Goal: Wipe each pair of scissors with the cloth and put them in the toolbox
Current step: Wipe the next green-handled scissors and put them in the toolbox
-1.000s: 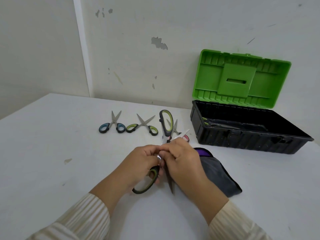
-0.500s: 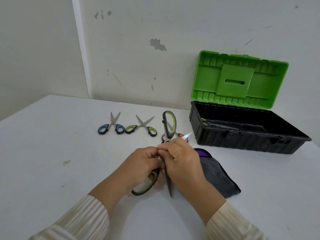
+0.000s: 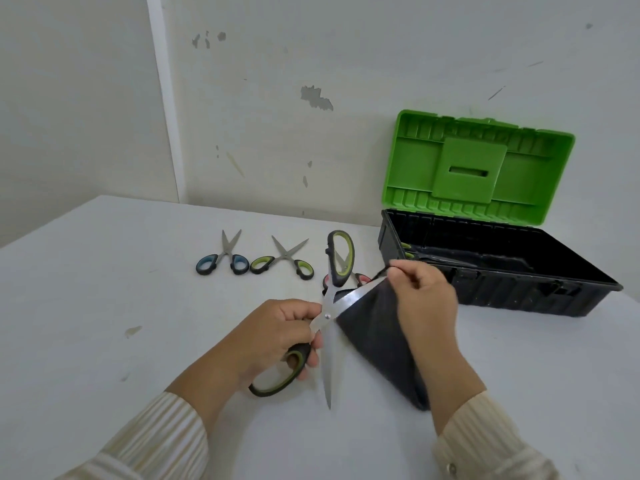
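Left hand [image 3: 273,336] grips the lower handle of the wide-open green-handled scissors [image 3: 329,317] above the bench [image 3: 104,306]; right hand [image 3: 424,296] pinches the dark cloth [image 3: 377,337] against one blade, toolbox [image 3: 502,271] open just behind

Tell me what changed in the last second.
The right hand left the big scissors, gripped the dark cloth and lifted its corner off the table. The left hand still holds the scissors, open. Three scissors on the table and the open toolbox stayed put.
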